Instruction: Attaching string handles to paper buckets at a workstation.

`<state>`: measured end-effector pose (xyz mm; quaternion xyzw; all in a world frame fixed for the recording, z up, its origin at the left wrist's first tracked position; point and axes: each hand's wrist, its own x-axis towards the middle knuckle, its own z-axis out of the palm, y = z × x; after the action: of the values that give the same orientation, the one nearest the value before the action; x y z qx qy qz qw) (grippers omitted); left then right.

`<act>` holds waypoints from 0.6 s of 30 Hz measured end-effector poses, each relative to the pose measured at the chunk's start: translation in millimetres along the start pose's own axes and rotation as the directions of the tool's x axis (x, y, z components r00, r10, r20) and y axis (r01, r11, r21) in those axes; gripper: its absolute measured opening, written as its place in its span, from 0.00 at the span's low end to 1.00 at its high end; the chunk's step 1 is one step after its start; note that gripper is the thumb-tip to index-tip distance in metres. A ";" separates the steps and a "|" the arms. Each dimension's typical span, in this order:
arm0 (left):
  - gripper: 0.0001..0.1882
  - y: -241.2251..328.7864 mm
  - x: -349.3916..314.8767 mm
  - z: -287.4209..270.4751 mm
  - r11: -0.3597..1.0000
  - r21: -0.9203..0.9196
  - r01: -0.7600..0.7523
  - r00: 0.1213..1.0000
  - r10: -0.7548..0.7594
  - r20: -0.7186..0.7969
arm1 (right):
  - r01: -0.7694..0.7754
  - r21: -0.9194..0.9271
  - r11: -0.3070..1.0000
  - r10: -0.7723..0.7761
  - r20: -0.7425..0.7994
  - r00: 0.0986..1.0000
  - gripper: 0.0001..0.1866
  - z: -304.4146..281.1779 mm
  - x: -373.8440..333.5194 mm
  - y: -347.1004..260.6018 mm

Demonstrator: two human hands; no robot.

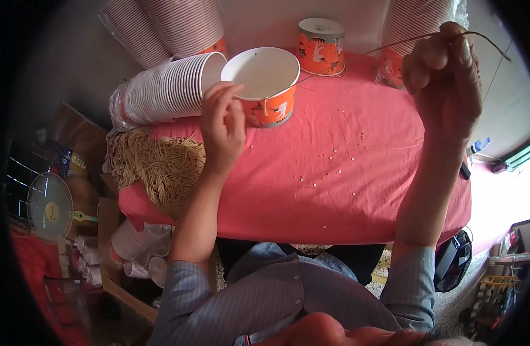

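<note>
An orange-printed white paper bucket [277, 109] stands upright on the pink cloth, its mouth facing me. My left hand [224, 124] is at the bucket's left rim, fingers bent and fingertips against the edge, seemingly gripping it. A thin brown cord [386, 47] passes through the bucket's right side near the rim and runs up to the right. Raised high at the right, my right hand [446, 75] pinches this cord between thumb and fingers, its loose end sticking out beyond them. The cord looks taut between bucket and hand.
A second bucket [321, 49] sits upside down behind, with a cord handle. Stacked paper buckets [167, 86] lie left, and more stacks [184, 23] stand behind. A heap of cords [161, 167] hangs over the left table edge. Small dots [332, 158] are scattered on the pink cloth [369, 213].
</note>
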<state>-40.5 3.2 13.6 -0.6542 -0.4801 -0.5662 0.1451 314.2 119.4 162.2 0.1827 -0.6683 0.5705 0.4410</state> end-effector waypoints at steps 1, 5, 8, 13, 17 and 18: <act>0.18 -13.9 0.5 -5.6 0.998 0.063 -0.011 1.000 0.012 -0.015 | -0.005 0.052 0.999 0.005 -0.001 1.000 0.17 -5.2 1.4 -0.7; 0.21 -19.0 5.3 -9.7 0.976 0.210 0.051 0.999 -0.053 0.004 | 0.112 0.039 0.993 -0.097 -0.285 0.954 0.20 -19.5 -5.1 -11.3; 0.22 -19.3 3.8 -10.0 0.974 0.191 0.120 0.989 -0.133 0.057 | 0.168 0.116 0.979 -0.143 -0.196 0.970 0.21 -29.7 -7.6 -23.2; 0.22 -9.7 4.4 -0.6 0.997 0.075 0.019 0.984 -0.031 0.174 | 0.118 -0.072 0.990 -0.134 -0.279 0.951 0.19 -26.8 -7.5 -28.7; 0.18 12.1 1.3 5.3 0.998 0.012 -0.059 0.971 0.054 0.235 | -0.308 -0.324 0.894 0.113 -0.502 0.858 0.10 17.8 5.9 -7.0; 0.17 18.0 0.2 6.3 0.998 0.016 -0.055 0.964 0.049 0.262 | -0.446 -0.515 0.732 0.074 -0.591 0.803 0.09 44.1 16.2 9.9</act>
<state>-22.5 -1.0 18.1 -0.7336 -0.4842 -0.4655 0.1030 281.2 85.7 170.9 -0.2418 -0.6896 0.3977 0.5548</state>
